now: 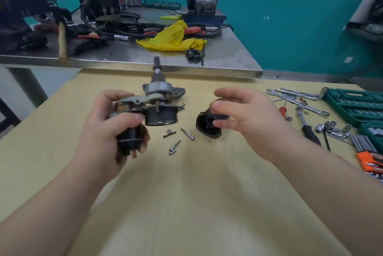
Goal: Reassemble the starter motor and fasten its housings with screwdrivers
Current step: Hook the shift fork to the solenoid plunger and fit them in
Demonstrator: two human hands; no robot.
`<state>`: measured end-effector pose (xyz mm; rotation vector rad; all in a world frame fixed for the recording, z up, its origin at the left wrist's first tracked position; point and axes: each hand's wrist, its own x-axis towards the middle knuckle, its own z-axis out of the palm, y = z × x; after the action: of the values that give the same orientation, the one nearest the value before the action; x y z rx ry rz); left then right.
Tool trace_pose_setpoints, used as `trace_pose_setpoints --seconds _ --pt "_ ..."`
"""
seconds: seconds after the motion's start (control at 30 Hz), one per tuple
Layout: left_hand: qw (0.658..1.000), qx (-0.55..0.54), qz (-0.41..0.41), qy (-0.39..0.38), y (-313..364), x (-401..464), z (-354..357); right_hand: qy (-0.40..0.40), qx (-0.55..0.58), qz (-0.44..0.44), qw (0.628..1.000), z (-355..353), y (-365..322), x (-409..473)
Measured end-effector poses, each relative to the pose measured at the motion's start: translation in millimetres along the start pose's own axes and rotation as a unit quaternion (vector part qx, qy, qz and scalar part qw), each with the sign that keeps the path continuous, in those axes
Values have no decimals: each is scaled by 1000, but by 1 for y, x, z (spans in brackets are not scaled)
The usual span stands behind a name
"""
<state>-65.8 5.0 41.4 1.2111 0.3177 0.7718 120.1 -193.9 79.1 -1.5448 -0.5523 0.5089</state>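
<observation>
The left hand (107, 125) grips the solenoid end of the starter (153, 106), held just above the table (186, 193) with its shaft pointing away. The right hand (244, 119) hovers with fingers loosely spread over the black housing (207, 125); whether it touches is unclear. Three bolts (178, 139) lie between them.

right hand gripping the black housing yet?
No: the right hand hovers open over the black housing, which lies on the wooden table.
</observation>
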Motion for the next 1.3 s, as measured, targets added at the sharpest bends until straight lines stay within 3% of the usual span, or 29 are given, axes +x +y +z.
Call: trace_pose_setpoints --seconds 0.1,0.2,0.3,0.4,0.53,0.67,0.77,0.93,1.07,1.17,1.3 --pt "999 -2 -10 39 3 11 -29 19 -163 -33 986 6 -2 26" --pt "997 -1 -26 76 2 18 -48 1 -330 -89 940 26 -1 52" --pt "994 -10 -36 101 2 23 -54 -45 -482 -133 865 53 4 77" --pt "993 -12 -40 111 3 24 -55 -91 -631 -155 755 75 12 101" --pt "993 -13 -42 107 3 24 -56 -119 -717 -154 669 92 18 125" --pt "994 -15 -40 102 2 24 -55 -145 -761 -153 614 104 19 139" --pt "994 -18 -38 99 3 24 -55 -155 -758 -144 617 109 16 144" --pt "995 -17 -33 96 6 23 -54 -169 -710 -144 669 107 17 145" --pt "995 -10 -32 97 6 22 -51 -265 -639 -139 708 100 14 137" --pt "995 -4 -29 90 4 20 -47 -325 -633 -127 691 96 9 126" --pt "997 0 -28 78 1 18 -43 -337 -662 -134 655 93 3 113"
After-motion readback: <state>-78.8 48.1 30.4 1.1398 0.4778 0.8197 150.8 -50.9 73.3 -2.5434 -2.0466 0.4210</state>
